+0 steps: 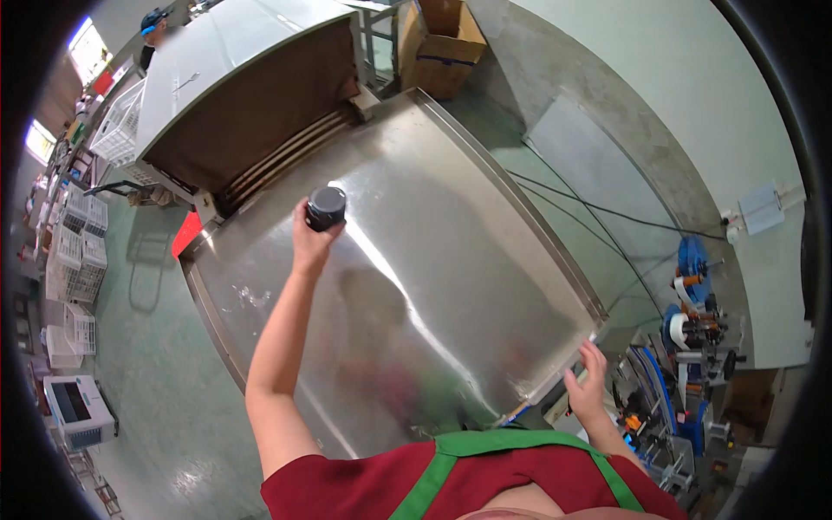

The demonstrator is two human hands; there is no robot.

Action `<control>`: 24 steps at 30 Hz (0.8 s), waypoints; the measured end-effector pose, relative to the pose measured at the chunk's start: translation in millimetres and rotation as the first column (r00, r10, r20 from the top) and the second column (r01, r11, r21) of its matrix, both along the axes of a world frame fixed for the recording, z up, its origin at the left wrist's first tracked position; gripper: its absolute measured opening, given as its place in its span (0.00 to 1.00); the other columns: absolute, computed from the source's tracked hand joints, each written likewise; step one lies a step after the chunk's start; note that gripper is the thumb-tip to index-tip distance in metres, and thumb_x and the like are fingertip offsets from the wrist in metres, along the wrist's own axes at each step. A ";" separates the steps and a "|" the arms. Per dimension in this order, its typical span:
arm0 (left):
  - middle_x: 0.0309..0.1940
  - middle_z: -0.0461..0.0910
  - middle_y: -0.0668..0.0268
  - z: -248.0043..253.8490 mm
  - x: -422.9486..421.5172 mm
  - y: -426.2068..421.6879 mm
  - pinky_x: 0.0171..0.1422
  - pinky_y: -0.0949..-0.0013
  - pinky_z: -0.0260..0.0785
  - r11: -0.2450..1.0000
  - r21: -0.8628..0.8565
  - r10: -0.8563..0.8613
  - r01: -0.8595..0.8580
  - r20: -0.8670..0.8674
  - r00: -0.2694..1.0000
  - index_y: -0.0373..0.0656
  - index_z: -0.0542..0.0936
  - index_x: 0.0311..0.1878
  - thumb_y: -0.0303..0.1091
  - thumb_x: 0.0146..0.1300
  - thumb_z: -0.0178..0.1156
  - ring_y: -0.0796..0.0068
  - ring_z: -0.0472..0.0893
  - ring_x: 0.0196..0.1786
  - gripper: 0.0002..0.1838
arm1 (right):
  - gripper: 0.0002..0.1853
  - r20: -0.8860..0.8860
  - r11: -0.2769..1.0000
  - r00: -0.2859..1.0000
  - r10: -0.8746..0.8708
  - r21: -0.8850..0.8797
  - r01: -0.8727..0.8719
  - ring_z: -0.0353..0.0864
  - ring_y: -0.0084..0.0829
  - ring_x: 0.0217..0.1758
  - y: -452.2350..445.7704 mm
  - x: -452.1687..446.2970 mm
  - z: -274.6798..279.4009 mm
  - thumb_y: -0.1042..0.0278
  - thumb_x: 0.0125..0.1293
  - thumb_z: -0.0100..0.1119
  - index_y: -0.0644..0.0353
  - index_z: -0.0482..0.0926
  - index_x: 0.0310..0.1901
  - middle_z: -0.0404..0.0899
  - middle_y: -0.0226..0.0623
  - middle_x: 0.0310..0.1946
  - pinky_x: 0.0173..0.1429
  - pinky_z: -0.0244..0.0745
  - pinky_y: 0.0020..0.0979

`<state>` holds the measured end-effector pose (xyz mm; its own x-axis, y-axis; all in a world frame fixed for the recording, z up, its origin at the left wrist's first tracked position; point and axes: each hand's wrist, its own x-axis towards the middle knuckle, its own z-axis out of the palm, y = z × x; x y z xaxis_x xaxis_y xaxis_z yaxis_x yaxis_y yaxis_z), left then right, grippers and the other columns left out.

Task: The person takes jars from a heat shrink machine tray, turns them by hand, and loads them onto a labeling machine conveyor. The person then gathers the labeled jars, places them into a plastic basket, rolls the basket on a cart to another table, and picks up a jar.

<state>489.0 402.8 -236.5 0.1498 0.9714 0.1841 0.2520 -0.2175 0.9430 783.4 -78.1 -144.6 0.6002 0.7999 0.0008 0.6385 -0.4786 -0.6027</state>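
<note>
A black round jar [327, 208] is in my left hand [309, 236], with the fingers wrapped round its side. That arm reaches far over the shiny metal table [451, 251], towards the end by the machine with the brown curtain. My right hand [589, 381] is beside the table's near right corner, its fingers apart and nothing in them. The jar's dark flat top faces the camera.
A large machine [260, 113] with a brown curtain and rollers adjoins the table's far end. A cardboard box [442, 52] stands behind. Equipment with blue reels [693, 260] is at the right, white crates [78, 260] at the left. A person [152, 33] is far off.
</note>
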 end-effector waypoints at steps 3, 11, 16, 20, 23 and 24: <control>0.50 0.74 0.66 57.9 39.2 -115.8 0.60 0.69 0.69 0.893 -0.236 -0.237 0.384 0.478 0.846 0.42 0.63 0.61 0.17 0.43 0.71 0.75 0.75 0.54 0.41 | 0.34 -0.049 0.969 0.972 0.228 0.104 -0.222 0.55 0.47 0.73 51.2 -16.1 39.1 0.63 0.52 0.69 0.62 0.68 0.61 0.60 0.46 0.69 0.73 0.53 0.45; 0.55 0.72 0.64 117.1 113.8 -324.2 0.64 0.67 0.68 0.534 -0.203 -0.460 0.821 0.745 0.483 0.43 0.61 0.63 0.24 0.34 0.78 0.73 0.74 0.59 0.49 | 0.58 -0.018 0.691 0.728 0.686 0.330 -0.643 0.53 0.47 0.75 80.1 -20.2 120.6 0.42 0.37 0.79 0.64 0.60 0.68 0.59 0.46 0.70 0.75 0.51 0.45; 0.57 0.71 0.63 135.2 140.5 -384.1 0.66 0.65 0.67 0.454 -0.140 -0.558 0.880 0.725 0.403 0.42 0.61 0.64 0.29 0.34 0.81 0.72 0.73 0.61 0.51 | 0.48 -0.185 0.695 0.679 0.711 0.333 -0.637 0.55 0.46 0.74 22.8 1.4 129.3 0.47 0.39 0.80 0.62 0.68 0.61 0.66 0.42 0.66 0.74 0.54 0.44; 0.57 0.72 0.62 146.3 160.6 -425.6 0.65 0.65 0.67 0.533 -0.055 -0.741 0.845 0.453 0.496 0.40 0.61 0.65 0.30 0.37 0.79 0.70 0.73 0.62 0.50 | 0.39 -0.181 0.752 0.752 0.634 0.368 -0.546 0.55 0.46 0.74 -28.1 14.6 133.9 0.53 0.42 0.78 0.58 0.71 0.56 0.67 0.41 0.65 0.74 0.54 0.45; 0.56 0.72 0.60 147.8 187.7 -458.1 0.65 0.65 0.67 0.572 -0.082 -0.728 0.816 0.408 0.551 0.39 0.62 0.65 0.31 0.40 0.78 0.69 0.73 0.61 0.47 | 0.37 -0.173 0.818 0.834 0.524 0.377 -0.435 0.52 0.47 0.74 -65.6 24.2 133.3 0.58 0.41 0.77 0.56 0.72 0.55 0.68 0.39 0.65 0.74 0.53 0.46; 0.56 0.72 0.60 145.6 195.5 -469.6 0.64 0.65 0.68 0.571 -0.077 -0.730 0.818 0.409 0.548 0.39 0.62 0.64 0.31 0.41 0.77 0.69 0.74 0.61 0.47 | 0.37 -0.174 0.827 0.848 0.501 0.386 -0.410 0.51 0.47 0.75 -78.1 28.1 132.2 0.59 0.40 0.77 0.55 0.72 0.55 0.68 0.38 0.65 0.74 0.53 0.46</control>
